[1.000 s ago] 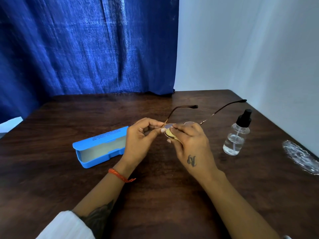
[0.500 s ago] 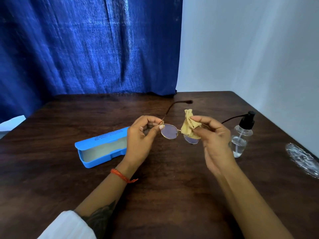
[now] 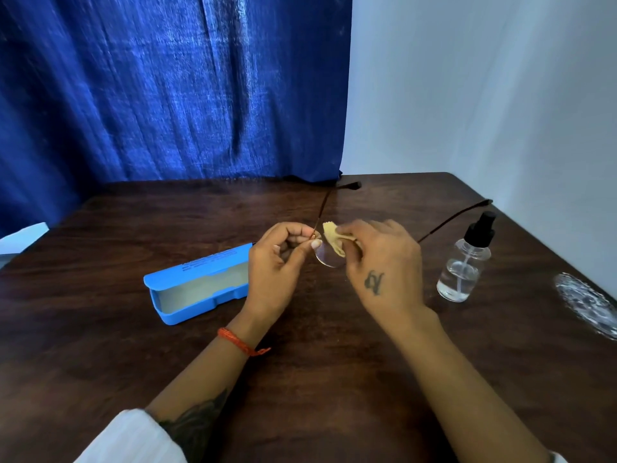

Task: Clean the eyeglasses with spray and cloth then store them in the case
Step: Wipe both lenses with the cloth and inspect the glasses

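Note:
Thin-framed round eyeglasses (image 3: 326,257) hang above the middle of the dark wooden table (image 3: 100,345), temples unfolded and pointing away from me. My left hand (image 3: 278,265) pinches the frame at the left lens's outer edge. A small yellow cloth (image 3: 334,237) is pinched in my right hand (image 3: 384,262) and pressed against the lenses; this hand hides the right lens. The blue glasses case (image 3: 197,282) lies open on the table to the left of my hands. A clear spray bottle (image 3: 465,259) with a black pump top stands upright to the right.
A crinkled clear plastic wrapper (image 3: 586,304) lies near the table's right edge. A blue curtain (image 3: 167,88) hangs behind the table and a white wall (image 3: 484,78) closes the right side. A white object (image 3: 23,237) shows at the far left.
My right hand has turned palm-down and moved left with the cloth, from the right lens to over the lenses near my left fingers. The glasses have tilted a little.

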`<state>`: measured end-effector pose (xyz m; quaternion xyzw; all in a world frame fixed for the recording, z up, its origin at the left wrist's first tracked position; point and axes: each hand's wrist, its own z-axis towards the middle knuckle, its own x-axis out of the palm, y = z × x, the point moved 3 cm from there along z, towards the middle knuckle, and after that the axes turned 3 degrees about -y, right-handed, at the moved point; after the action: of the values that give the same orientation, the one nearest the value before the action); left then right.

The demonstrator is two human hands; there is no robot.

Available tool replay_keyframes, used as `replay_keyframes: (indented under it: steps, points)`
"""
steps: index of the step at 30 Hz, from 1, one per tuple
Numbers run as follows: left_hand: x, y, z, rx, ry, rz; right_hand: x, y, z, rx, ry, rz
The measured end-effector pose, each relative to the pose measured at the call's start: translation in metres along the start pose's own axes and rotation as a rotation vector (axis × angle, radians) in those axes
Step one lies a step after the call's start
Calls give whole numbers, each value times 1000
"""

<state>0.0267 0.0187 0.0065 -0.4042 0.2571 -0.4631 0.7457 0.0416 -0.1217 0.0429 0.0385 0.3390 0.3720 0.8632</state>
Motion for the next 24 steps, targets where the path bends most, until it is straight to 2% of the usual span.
replay_keyframes:
  steps: [4,11,16,24]
  points:
    - [-1,-1,-1,29,-13,34,7,10,2,35,104,47]
    - [-4,-1,1,49,-35,61,2,9,-10,-28,159,-82]
    - [-1,-3,-1,98,-30,105,4,8,-5,72,104,-166]
    - [-3,-2,-1,117,-62,112,8,11,-4,147,229,160]
